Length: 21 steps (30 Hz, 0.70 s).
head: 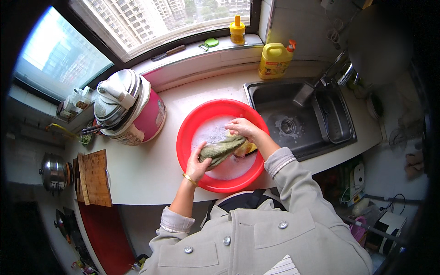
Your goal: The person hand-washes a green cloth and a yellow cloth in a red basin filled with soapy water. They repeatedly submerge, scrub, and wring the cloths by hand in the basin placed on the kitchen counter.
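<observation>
A red plastic basin (pixel 187 137) of sudsy water (pixel 228 173) stands before me on the countertop. My left hand (pixel 198 163), with a gold-coloured bangle at the wrist, grips the near left end of a wet green cloth item (pixel 220 150), held over the suds. Bent over the item's far right end is my right hand (pixel 243 129); whether its fingers close on the fabric is hard to see. Beneath that end, a yellowish item (pixel 245 150) with a dark edge lies partly in the water, largely covered by the green cloth and my right forearm.
Right of the basin is a steel sink (pixel 275 103), with a yellow detergent jug (pixel 275 62) behind. A pink-sided cooker (pixel 151 113) stands left, near a wooden cutting board (pixel 98 178). A knife (pixel 168 53), a green peeler (pixel 208 43) and a yellow bottle (pixel 237 31) line the windowsill.
</observation>
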Available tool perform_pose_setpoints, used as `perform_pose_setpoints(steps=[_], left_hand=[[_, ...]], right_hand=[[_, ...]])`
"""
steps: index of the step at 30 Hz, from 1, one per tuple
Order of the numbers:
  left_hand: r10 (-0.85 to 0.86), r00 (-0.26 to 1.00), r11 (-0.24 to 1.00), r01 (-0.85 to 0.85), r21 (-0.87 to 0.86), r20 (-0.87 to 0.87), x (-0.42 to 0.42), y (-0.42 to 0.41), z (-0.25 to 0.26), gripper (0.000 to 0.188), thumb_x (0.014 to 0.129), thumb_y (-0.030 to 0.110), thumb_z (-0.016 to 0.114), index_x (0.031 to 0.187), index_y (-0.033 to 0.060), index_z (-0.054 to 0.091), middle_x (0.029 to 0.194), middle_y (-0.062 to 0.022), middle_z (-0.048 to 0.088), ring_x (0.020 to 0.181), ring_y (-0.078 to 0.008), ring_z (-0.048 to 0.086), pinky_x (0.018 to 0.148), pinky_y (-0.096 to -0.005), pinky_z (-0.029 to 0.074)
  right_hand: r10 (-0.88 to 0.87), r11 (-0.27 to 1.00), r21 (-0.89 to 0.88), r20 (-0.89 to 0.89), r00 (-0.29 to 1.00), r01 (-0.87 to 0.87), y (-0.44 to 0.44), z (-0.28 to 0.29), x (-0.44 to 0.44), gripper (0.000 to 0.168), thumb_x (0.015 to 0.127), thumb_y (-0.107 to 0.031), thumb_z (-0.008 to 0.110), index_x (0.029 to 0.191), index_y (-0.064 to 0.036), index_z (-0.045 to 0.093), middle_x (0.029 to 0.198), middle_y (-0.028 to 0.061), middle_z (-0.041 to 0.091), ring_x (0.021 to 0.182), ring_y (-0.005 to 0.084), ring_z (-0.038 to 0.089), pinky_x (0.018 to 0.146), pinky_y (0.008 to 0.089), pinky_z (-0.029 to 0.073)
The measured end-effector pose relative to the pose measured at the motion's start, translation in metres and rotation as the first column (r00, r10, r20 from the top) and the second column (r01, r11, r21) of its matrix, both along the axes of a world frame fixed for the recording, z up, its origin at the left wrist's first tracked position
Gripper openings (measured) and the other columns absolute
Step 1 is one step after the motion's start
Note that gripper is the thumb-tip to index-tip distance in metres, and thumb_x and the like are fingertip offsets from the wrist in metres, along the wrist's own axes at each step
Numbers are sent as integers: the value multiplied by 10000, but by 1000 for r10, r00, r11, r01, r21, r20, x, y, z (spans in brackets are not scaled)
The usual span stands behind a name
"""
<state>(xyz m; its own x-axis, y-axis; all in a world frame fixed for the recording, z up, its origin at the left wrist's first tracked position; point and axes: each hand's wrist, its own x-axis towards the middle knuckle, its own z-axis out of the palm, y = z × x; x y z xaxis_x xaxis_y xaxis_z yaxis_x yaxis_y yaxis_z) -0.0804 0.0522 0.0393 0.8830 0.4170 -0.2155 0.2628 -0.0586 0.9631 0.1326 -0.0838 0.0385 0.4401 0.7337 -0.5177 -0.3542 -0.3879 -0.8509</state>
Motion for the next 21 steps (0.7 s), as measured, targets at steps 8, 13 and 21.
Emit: perform_pose_setpoints(steps=[8, 13, 21], left_hand=[[104, 969, 905, 2, -426, 224, 8, -7, 57, 606, 608, -113, 404, 1176, 54, 538, 1124, -40, 486, 1021, -153, 511, 894, -260, 409], [-101, 971, 887, 187, -421, 219, 7, -8, 100, 555, 595, -104, 376, 1097, 24, 572, 1073, -61, 486, 941, -180, 552, 749, -267, 483], [-210, 909, 949, 278, -147, 361, 14, 15, 109, 404, 576, -132, 359, 883, -6, 589, 995, -74, 473, 913, -210, 522, 842, -324, 476]], right_hand=[[569, 786, -127, -238, 787, -606, -9, -15, -29, 491, 838, -284, 607, 1292, -159, 471, 1027, 70, 614, 818, 127, 573, 689, 283, 487], [513, 852, -212, 159, 843, -479, 7, -27, -32, 709, 693, -206, 706, 1333, -134, 409, 1065, 118, 577, 881, 196, 577, 747, 325, 490], [428, 894, 146, 9, 904, -425, 4, -51, -15, 290, 722, -144, 676, 994, -68, 607, 902, 42, 616, 841, 150, 576, 746, 291, 459]])
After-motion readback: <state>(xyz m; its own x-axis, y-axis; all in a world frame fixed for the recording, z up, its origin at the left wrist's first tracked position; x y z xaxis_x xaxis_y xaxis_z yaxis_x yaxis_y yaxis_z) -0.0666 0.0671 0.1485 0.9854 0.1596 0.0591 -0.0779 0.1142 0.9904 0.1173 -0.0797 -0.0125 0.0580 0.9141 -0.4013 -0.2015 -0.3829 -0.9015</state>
